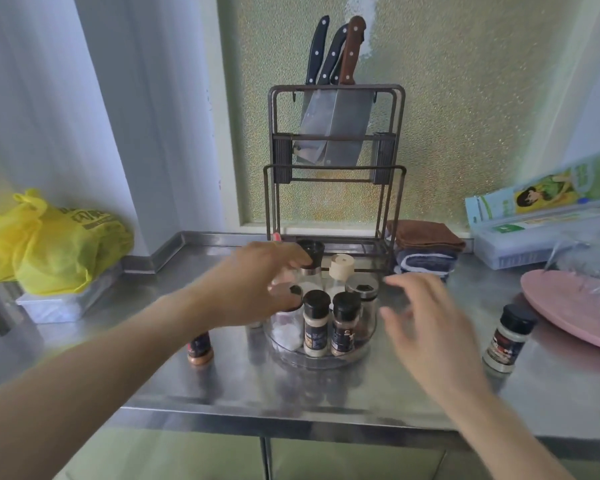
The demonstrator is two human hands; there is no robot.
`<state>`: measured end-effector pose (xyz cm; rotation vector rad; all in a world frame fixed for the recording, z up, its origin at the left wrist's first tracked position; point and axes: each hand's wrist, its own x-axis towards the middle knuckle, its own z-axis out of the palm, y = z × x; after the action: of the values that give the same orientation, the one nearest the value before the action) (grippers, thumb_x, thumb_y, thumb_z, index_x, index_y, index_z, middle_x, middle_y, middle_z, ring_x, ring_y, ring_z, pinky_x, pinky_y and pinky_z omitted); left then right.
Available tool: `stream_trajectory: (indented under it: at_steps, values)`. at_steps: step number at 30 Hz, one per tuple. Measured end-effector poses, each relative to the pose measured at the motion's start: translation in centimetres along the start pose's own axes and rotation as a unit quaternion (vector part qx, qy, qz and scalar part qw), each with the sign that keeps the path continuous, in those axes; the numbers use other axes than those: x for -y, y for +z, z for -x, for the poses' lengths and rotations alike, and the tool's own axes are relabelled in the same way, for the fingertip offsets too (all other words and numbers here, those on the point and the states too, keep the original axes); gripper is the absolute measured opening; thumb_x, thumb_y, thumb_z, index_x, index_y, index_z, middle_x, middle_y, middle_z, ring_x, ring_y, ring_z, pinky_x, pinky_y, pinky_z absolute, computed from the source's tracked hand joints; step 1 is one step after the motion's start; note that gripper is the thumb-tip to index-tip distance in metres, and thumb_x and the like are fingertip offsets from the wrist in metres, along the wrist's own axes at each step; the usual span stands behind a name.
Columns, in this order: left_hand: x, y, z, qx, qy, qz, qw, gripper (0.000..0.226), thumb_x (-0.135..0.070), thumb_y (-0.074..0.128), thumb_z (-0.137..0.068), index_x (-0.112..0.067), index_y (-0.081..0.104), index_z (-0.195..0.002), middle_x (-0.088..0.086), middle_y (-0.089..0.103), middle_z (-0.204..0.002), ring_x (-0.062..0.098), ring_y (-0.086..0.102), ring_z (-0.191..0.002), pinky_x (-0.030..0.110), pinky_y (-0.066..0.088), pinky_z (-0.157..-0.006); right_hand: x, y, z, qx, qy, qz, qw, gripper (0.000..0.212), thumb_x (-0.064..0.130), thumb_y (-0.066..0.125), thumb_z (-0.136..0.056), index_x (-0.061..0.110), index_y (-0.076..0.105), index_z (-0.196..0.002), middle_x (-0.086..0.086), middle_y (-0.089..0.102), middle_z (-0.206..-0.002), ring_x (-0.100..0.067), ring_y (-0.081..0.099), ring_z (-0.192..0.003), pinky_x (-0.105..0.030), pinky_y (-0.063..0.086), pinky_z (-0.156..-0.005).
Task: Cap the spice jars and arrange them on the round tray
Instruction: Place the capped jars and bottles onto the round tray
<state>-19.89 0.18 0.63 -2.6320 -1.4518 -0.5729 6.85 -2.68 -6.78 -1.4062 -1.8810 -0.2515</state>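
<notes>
A clear round tray (321,360) stands mid-counter and holds several jars. At its front are a black-capped white-spice jar (316,323) and a black-capped brown-spice jar (343,323). Behind them are a metal-lidded glass jar (362,292), a wooden-topped bottle (340,268) and a black grinder (310,254). My left hand (257,282) curls over a clear jar (284,329) at the tray's left, and its black cap shows between thumb and fingers. My right hand (426,320), blurred, hovers with fingers spread just right of the tray, holding nothing. Off the tray stand a capped jar (508,337) at the right and a brown-spice jar (200,349) at the left, partly hidden by my forearm.
A knife rack (333,161) stands behind the tray, with folded towels (425,244) beside it. A pink plate (568,306) and a wrap box (534,237) lie at the right. A yellow bag (49,244) sits on a container at the left. The steel counter's front edge (291,420) runs below.
</notes>
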Motion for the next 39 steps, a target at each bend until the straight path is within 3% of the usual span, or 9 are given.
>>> stream_trajectory:
  at_steps: [4, 8, 11, 17, 21, 25, 30, 33, 39]
  values:
    - [4.0, -2.9, 3.6, -0.031, -0.043, -0.038, 0.998, 0.027, -0.043, 0.072, -0.091, -0.032, 0.070, -0.116, -0.013, 0.072, -0.111, 0.010, 0.066, -0.099, 0.037, 0.055, -0.093, -7.0, -4.1, -0.3, -0.052, 0.072, 0.191, 0.978, 0.035, 0.015, 0.081, -0.079, 0.008, 0.069, -0.111, -0.016, 0.063, -0.110, -0.040, 0.063, -0.088, -0.041, 0.052, -0.063]
    - [7.8, -2.8, 5.9, 0.120, -0.145, -0.093, 0.978, 0.031, -0.058, 0.068, -0.090, -0.043, 0.067, -0.117, -0.013, 0.065, -0.118, 0.007, 0.063, -0.105, 0.031, 0.051, -0.095, -11.8, -5.6, 0.0, 0.022, 0.094, 0.328, 0.940, 0.037, 0.011, 0.086, -0.070, -0.005, 0.073, -0.101, -0.032, 0.066, -0.105, -0.050, 0.058, -0.092, -0.055, 0.049, -0.081]
    - [8.9, -1.5, 7.1, 0.180, -0.166, -0.086, 0.966, 0.045, -0.065, 0.069, -0.086, -0.047, 0.060, -0.127, -0.016, 0.063, -0.119, 0.005, 0.061, -0.103, 0.023, 0.046, -0.088, -12.6, -5.2, 0.8, 0.083, 0.121, 0.344, 0.928, 0.031, 0.012, 0.086, -0.070, -0.003, 0.073, -0.094, -0.030, 0.066, -0.090, -0.047, 0.061, -0.078, -0.048, 0.051, -0.067]
    - [9.3, -0.3, 7.5, 0.156, -0.180, -0.078, 0.968, 0.042, -0.045, 0.078, -0.086, -0.044, 0.062, -0.125, -0.016, 0.067, -0.107, 0.006, 0.062, -0.090, 0.023, 0.051, -0.081, -11.5, -4.7, 0.9, 0.114, 0.172, 0.270, 0.940, 0.034, 0.014, 0.082, -0.080, 0.004, 0.063, -0.107, -0.022, 0.061, -0.088, -0.043, 0.065, -0.069, -0.041, 0.050, -0.056]
    - [8.6, -1.5, 7.5, 0.139, -0.184, -0.062, 0.971, 0.034, -0.040, 0.079, -0.086, -0.041, 0.066, -0.119, -0.015, 0.071, -0.102, 0.005, 0.065, -0.084, 0.024, 0.053, -0.079, -10.5, -5.3, 0.3, 0.123, 0.202, 0.215, 0.948, 0.037, 0.012, 0.083, -0.079, 0.010, 0.063, -0.110, -0.020, 0.063, -0.093, -0.042, 0.065, -0.080, -0.039, 0.046, -0.063]
    - [6.6, -5.8, 6.4, 0.021, -0.180, 0.003, 0.983, 0.033, -0.036, 0.088, -0.078, -0.043, 0.071, -0.105, -0.016, 0.076, -0.088, 0.003, 0.072, -0.074, 0.029, 0.058, -0.076, -8.0, -7.1, -1.6, 0.083, 0.175, 0.129, 0.972, 0.041, 0.022, 0.084, -0.078, 0.026, 0.060, -0.110, -0.011, 0.069, -0.104, -0.036, 0.068, -0.091, -0.041, 0.052, -0.074]
    - [2.1, -10.5, 0.9, -0.041, -0.080, 0.037, 0.995, 0.033, -0.044, 0.086, -0.077, -0.042, 0.072, -0.106, -0.018, 0.076, -0.087, -0.001, 0.070, -0.071, 0.025, 0.055, -0.074, -1.6, -8.6, -7.1, 0.009, 0.111, -0.028, 0.993, 0.041, 0.036, 0.084, -0.077, 0.037, 0.062, -0.111, 0.008, 0.072, -0.109, -0.019, 0.069, -0.096, -0.032, 0.047, -0.085]
    - [-0.2, -10.3, -3.8, -0.015, -0.017, -0.009, 1.000, 0.035, -0.038, 0.084, -0.082, -0.034, 0.072, -0.115, -0.013, 0.074, -0.096, 0.010, 0.068, -0.082, 0.025, 0.048, -0.075, 1.2, -7.4, -10.5, 0.046, 0.066, -0.043, 0.996, 0.043, 0.038, 0.084, -0.080, 0.034, 0.065, -0.118, 0.008, 0.071, -0.116, -0.018, 0.068, -0.103, -0.036, 0.051, -0.093]
    - [-1.6, -5.8, -10.2, 0.048, 0.039, -0.114, 0.992, 0.036, -0.039, 0.084, -0.079, -0.031, 0.070, -0.112, -0.015, 0.053, -0.090, 0.017, 0.054, -0.093, 0.033, 0.042, -0.075, 3.0, -3.5, -14.2, 0.118, 0.040, -0.063, 0.990, 0.043, 0.033, 0.087, -0.077, 0.034, 0.064, -0.113, 0.010, 0.067, -0.102, -0.011, 0.062, -0.082, -0.018, 0.036, -0.061]
